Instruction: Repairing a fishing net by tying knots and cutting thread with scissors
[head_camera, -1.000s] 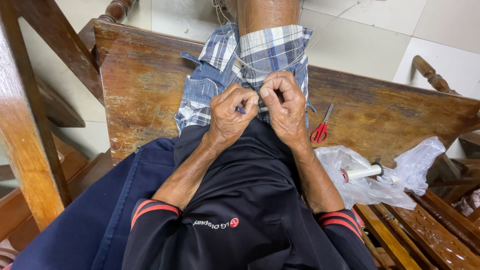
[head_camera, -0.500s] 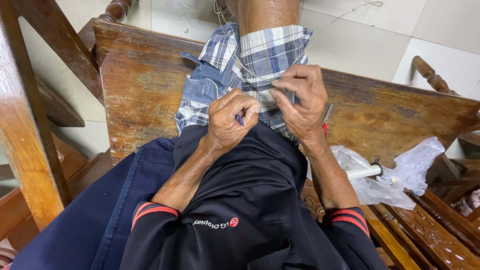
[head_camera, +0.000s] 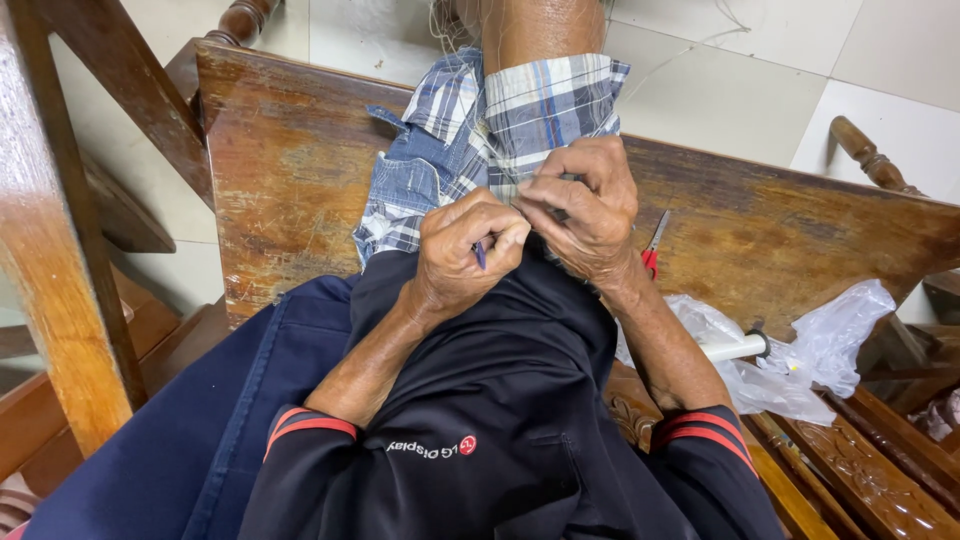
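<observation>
Looking down past a black shirt (head_camera: 480, 420) with red-striped cuffs and dark navy trousers (head_camera: 200, 400). Both hands meet at the near edge of a plaid cloth (head_camera: 530, 110), a blue, white and grey checked piece with a denim patch (head_camera: 410, 185) on its left side. Left hand (head_camera: 465, 255) closed, fingers curled, pinching a small thin blue item (head_camera: 481, 255) against the cloth; too small to tell what it is. Right hand (head_camera: 585, 215) closed just beside it, touching it, fingertips gripping a fold of the same cloth. Cloth drapes over the knee, running away from the hands. Beyond lies the worn wooden surface (head_camera: 290, 170). Right of the hands, red-handled scissors (head_camera: 652, 250) on the wood; nearer right, a clear plastic bag (head_camera: 800, 350) with a white tube (head_camera: 735, 347). Pale tiled floor (head_camera: 740, 80) farthest out.
</observation>
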